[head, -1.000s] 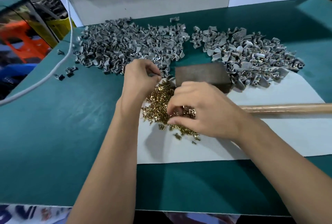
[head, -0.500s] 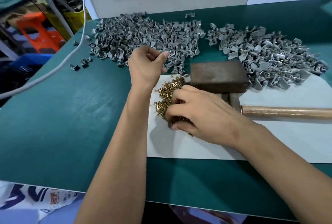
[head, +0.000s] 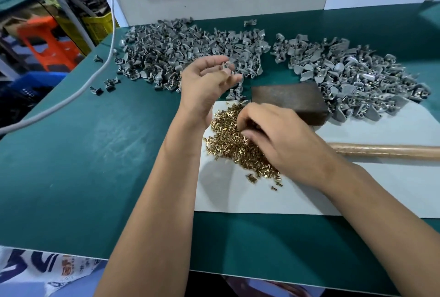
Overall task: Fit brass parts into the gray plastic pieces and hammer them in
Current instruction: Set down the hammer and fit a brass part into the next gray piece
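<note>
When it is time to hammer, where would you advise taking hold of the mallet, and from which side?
Grip the wooden handle, probably with the right hand from above. It lies flat on the white sheet, running out to the right with its top bare. The dark head is blocky and hemmed in by the brass parts and the right-hand pile of gray pieces, so it offers a poorer hold.

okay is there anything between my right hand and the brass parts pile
Nothing visible. The right hand already rests on the brass parts pile on the white sheet, fingers curled down into it. The dark block sits behind, not in the way.
</note>
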`<action>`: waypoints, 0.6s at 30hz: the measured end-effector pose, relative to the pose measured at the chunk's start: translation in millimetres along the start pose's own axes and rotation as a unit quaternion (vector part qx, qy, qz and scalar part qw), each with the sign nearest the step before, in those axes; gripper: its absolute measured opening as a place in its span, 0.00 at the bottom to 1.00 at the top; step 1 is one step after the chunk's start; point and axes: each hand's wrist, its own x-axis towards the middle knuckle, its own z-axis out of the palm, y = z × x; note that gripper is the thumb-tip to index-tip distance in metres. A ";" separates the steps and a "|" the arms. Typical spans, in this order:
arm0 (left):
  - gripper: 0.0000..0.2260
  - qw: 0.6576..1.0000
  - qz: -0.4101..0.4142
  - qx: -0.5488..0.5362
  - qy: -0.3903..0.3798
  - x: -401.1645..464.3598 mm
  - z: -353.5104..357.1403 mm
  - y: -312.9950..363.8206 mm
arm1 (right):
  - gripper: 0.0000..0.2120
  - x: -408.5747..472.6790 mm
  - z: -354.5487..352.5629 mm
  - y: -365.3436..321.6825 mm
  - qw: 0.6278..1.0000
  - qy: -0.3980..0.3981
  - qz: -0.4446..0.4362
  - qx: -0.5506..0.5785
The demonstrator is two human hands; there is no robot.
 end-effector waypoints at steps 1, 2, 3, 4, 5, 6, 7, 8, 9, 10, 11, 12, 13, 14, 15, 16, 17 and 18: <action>0.10 1.000 -0.001 -0.021 -0.019 -1.4 1.4 -0.4 | 0.06 0.3 -2.5 2.9 1.000 0.021 0.002 0.017; 0.11 0.999 -0.001 -0.037 -0.040 -2.7 2.9 -1.0 | 0.08 0.2 -5.6 6.1 0.999 0.040 -0.001 0.027; 0.11 0.997 0.002 -0.044 -0.060 -4.2 4.3 -1.7 | 0.09 0.6 -8.8 8.9 0.998 0.059 -0.007 0.029; 0.11 0.996 0.008 -0.040 -0.080 -5.4 6.0 -2.3 | 0.09 0.0 -12.4 12.0 0.997 0.078 -0.016 0.025; 0.11 0.995 0.015 -0.030 -0.098 -6.8 7.7 -2.7 | 0.08 -0.7 -15.5 15.0 0.995 0.095 -0.025 0.015; 0.11 0.993 0.020 -0.020 -0.114 -8.4 9.2 -3.2 | 0.07 -1.7 -17.5 18.3 0.993 0.116 -0.031 0.007; 0.12 0.991 0.022 -0.016 -0.128 -9.7 11.3 -3.6 | 0.06 -2.6 -19.5 21.6 0.990 0.140 -0.033 0.001; 0.12 0.990 0.021 -0.014 -0.139 -10.9 12.8 -3.9 | 0.06 -2.9 -20.4 24.4 0.985 0.167 -0.032 0.004; 0.12 0.988 0.020 -0.012 -0.151 -12.1 14.5 -4.3 | 0.05 -3.5 -21.0 27.0 0.980 0.196 -0.024 0.018; 0.12 0.986 0.020 -0.010 -0.164 -13.5 16.2 -4.4 | 0.05 -3.5 -21.3 29.2 0.973 0.224 -0.013 0.043; 0.13 0.984 0.021 -0.008 -0.179 -15.2 17.8 -4.2 | 0.05 -3.4 -21.2 31.0 0.965 0.251 0.001 0.078; 0.13 0.981 0.022 -0.005 -0.193 -16.9 19.8 -3.9 | 0.05 -3.1 -21.4 32.8 0.954 0.276 0.015 0.114; 0.14 0.979 0.022 -0.002 -0.204 -18.6 21.6 -3.7 | 0.05 -2.7 -21.6 34.0 0.943 0.298 0.030 0.145; 0.16 0.977 0.021 0.003 -0.212 -19.7 23.3 -3.9 | 0.05 -2.3 -22.3 35.1 0.933 0.315 0.042 0.171; 0.17 0.976 0.019 0.007 -0.217 -20.5 24.8 -4.4 | 0.05 -2.0 -23.0 35.5 0.924 0.325 0.053 0.194; 0.18 0.975 0.015 0.010 -0.222 -21.4 26.2 -5.2 | 0.05 -1.6 -23.8 35.3 0.916 0.333 0.061 0.214; 0.18 0.973 0.012 0.014 -0.230 -22.0 27.6 -5.8 | 0.06 -1.2 -24.8 34.9 0.911 0.339 0.067 0.227; 0.18 0.971 0.009 0.017 -0.239 -22.8 28.7 -6.7 | 0.06 -0.6 -25.5 34.5 0.907 0.345 0.072 0.232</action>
